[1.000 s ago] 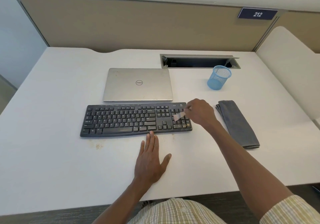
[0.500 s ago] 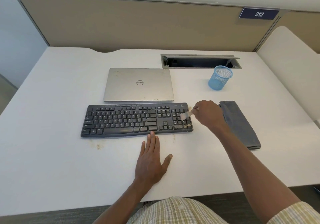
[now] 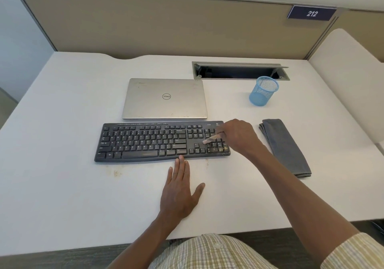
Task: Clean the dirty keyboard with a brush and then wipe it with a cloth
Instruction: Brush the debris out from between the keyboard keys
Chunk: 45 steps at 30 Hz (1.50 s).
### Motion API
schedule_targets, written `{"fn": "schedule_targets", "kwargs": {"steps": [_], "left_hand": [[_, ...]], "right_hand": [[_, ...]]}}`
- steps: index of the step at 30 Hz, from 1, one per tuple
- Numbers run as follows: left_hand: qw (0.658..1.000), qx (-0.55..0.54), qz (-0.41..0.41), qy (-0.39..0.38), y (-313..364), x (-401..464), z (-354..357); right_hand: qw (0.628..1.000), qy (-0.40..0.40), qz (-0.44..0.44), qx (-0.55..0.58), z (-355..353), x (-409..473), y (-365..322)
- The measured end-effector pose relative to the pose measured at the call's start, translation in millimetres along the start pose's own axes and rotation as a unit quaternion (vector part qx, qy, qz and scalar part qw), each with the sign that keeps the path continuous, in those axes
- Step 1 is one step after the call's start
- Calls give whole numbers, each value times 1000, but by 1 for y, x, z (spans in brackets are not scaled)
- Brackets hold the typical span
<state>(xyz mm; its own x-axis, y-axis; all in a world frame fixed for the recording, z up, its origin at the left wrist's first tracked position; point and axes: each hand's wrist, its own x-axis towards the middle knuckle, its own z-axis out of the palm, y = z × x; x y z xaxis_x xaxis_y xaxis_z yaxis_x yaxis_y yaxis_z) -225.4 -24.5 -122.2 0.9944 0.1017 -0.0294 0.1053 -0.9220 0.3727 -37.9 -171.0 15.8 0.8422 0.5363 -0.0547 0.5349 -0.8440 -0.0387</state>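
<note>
The step in hand was brushing, and it wanted short strokes toward six o'clock, flicking the tan crumbs off the number pad's lowest row. The right hand (image 3: 236, 137) pinched a small pale brush (image 3: 211, 139), bristles on the pad. The left hand (image 3: 179, 189) lay flat, fingers straight, tips touching the front edge of the black plastic keyboard (image 3: 162, 142), which sat mid-desk. The folded grey cloth (image 3: 284, 146) waited at three o'clock.

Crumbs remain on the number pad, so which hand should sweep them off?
Right hand: it holds the brush just above the crumbs. Left hand lies flat, steadying the keyboard.
</note>
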Motion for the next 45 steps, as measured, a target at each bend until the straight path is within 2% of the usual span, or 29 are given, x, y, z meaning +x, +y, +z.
{"fn": "schedule_targets", "kwargs": {"steps": [5,10,14,19,25,33,39,43,45], "left_hand": [[1000,0,-1,3,0,-1,0],[1000,-2,-6,7,0,0,1],[1000,-2,-2,5,1,0,-1],[1000,2,-1,3,0,0,1],[1000,4,0,3,-1,0,2],[1000,2,4,-9,-1,0,-1],[1000,2,4,-13,-1,0,-1],[1000,2,3,-13,-2,-1,0],[1000,2,4,-15,-1,-1,0]], "right_hand": [[994,-14,78,-78,-12,-7,18],[986,62,147,48,-1,-7,10],[974,12,156,166,6,-9,-14],[954,-2,229,196,17,-19,9],[942,33,298,148,10,-32,41],[953,71,252,153,17,-24,27],[969,35,210,122,23,-27,21],[971,62,210,94,16,-22,12],[975,28,205,85,13,-22,5]]}}
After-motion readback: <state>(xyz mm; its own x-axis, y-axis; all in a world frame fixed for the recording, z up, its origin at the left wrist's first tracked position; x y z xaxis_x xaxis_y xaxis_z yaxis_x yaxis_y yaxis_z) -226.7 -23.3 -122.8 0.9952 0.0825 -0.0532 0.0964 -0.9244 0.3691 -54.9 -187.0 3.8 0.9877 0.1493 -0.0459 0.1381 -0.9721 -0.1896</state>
